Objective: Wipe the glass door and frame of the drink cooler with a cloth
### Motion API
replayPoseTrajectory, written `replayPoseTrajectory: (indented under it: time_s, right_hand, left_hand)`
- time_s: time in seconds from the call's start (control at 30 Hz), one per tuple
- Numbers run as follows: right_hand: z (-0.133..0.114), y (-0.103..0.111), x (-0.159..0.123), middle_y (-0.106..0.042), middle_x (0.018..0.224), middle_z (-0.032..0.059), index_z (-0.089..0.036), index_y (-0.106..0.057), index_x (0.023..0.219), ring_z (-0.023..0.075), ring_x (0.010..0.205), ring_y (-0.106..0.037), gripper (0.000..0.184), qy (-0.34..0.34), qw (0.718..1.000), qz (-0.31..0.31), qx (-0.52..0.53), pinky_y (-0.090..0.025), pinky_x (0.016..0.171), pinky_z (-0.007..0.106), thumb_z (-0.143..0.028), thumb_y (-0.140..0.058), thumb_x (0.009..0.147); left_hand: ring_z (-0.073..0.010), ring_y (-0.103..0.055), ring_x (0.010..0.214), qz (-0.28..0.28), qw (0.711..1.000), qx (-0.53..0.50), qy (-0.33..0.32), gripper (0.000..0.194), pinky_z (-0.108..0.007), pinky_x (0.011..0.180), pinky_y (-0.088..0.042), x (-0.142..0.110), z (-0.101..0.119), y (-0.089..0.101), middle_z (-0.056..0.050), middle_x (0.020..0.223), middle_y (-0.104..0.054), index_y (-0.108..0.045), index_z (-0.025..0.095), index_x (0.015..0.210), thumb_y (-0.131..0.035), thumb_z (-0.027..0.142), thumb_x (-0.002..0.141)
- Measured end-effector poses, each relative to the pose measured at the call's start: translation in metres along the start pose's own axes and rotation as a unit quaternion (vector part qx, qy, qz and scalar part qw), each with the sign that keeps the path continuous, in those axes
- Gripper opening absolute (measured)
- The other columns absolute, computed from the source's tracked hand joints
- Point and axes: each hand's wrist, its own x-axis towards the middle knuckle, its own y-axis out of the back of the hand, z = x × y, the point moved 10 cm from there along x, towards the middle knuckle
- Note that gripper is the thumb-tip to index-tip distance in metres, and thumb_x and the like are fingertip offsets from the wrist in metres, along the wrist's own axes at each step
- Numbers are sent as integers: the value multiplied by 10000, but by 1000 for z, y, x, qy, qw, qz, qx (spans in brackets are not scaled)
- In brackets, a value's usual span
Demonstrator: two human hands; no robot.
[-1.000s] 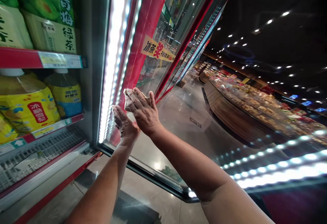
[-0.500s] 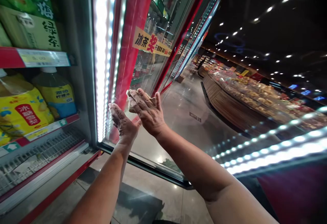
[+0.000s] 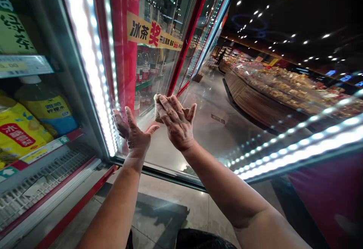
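Note:
My right hand (image 3: 180, 128) presses a folded beige-brown cloth (image 3: 159, 107) flat against the glass door (image 3: 159, 154) of a drinks fridge. Its fingers lie over the cloth, which shows past the fingertips and beside the thumb. To its left, my left hand (image 3: 136, 133) has its fingers spread, with nothing in them. That hand is at the glass near the lit door edge; whether the whole palm touches I cannot tell. Above both hands a yellow sticker (image 3: 154, 33) with Chinese lettering shows on the door.
On the left, fridge shelves hold yellow drink packs (image 3: 21, 129) and a bottle (image 3: 47, 105). Bright LED strips (image 3: 90, 63) run along the door's edges. Through the glass stand a neighbouring fridge with bottles (image 3: 145, 65) and a long wooden display counter (image 3: 252, 101) of packed goods.
My right hand has slid the cloth to the right across the glass, away from my left hand. The left hand's fingers have spread wider. The view has turned slightly.

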Motion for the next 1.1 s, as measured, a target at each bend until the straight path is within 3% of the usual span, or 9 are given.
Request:
replayPoseTrajectory:
  time_s: [0.1, 0.27, 0.4, 0.53, 0.63, 0.83, 1.0, 1.1]
  right_hand:
    - [-2, -3, -14, -532, 1588, -24, -350, -562, 1497, 170, 1555, -397, 481, 2, 1000, -2, 20, 251, 1275, 504, -182, -500, 1050]
    - [3, -5, -24, -518, 1603, -4, -382, -538, 1508, 200, 1563, -386, 489, 1, 999, -31, 26, 206, 1285, 585, -200, -500, 1055]
    - [26, 8, -33, -551, 1577, 20, -363, -531, 1521, 222, 1569, -376, 517, -62, 998, 12, -9, 228, 1268, 603, -170, -489, 1043]
    - [24, 8, -58, -644, 1489, 10, -349, -572, 1481, 174, 1525, -446, 491, -38, 998, 40, -30, 211, 1290, 537, -151, -481, 1041]
    - [22, 10, -66, -662, 1467, 6, -332, -588, 1464, 164, 1516, -458, 465, -18, 998, 45, -40, 200, 1298, 523, -157, -488, 1045]
    - [46, 25, -73, -700, 1417, 41, -314, -594, 1461, 203, 1515, -466, 468, -102, 989, 97, -48, 98, 1321, 583, -143, -464, 1045]
    - [42, 19, -94, -734, 1366, 22, -325, -636, 1402, 194, 1510, -472, 437, -106, 988, 94, -57, 107, 1316, 591, -147, -446, 1051]
    - [53, 21, -93, -699, 1420, 49, -331, -601, 1449, 210, 1512, -470, 482, -123, 988, 86, -45, 63, 1319, 611, -131, -473, 1029]
  left_hand:
    - [-421, -8, 1625, -9, 1000, 11, -2, 1191, -619, 1293, -119, 0, 1, 0, -295, 1710, -128, -338, 110, 1600, -891, 595, 663]
    - [-418, -48, 1622, -11, 1000, 20, -8, 1186, -631, 1285, -127, 0, 4, 2, -297, 1715, -91, -350, 108, 1599, -879, 616, 667]
    - [-432, -59, 1614, -4, 999, 29, -18, 1194, -622, 1290, -113, 0, 6, 4, -308, 1704, -86, -348, 91, 1610, -898, 576, 667]
    - [-436, -74, 1609, -4, 998, 34, -49, 1104, -605, 1292, -122, 1, 10, 4, -293, 1697, -107, -442, 105, 1565, -876, 613, 685]
    - [-412, -136, 1599, 5, 997, 34, -73, 1033, -575, 1290, -177, 0, 15, 7, -266, 1678, -175, -485, 131, 1540, -856, 624, 712]
    - [-346, -332, 1506, 4, 995, -8, -102, 932, -488, 1257, -331, -1, 20, 8, -210, 1588, -330, -516, 195, 1509, -849, 593, 734]
    - [-353, -352, 1498, 4, 996, -21, -90, 877, -510, 1256, -320, 2, 15, 4, -214, 1561, -381, -552, 172, 1430, -832, 623, 732]
    - [-350, -339, 1510, -1, 995, -20, -96, 872, -507, 1262, -309, 1, 18, 4, -202, 1584, -361, -540, 184, 1451, -834, 593, 740]
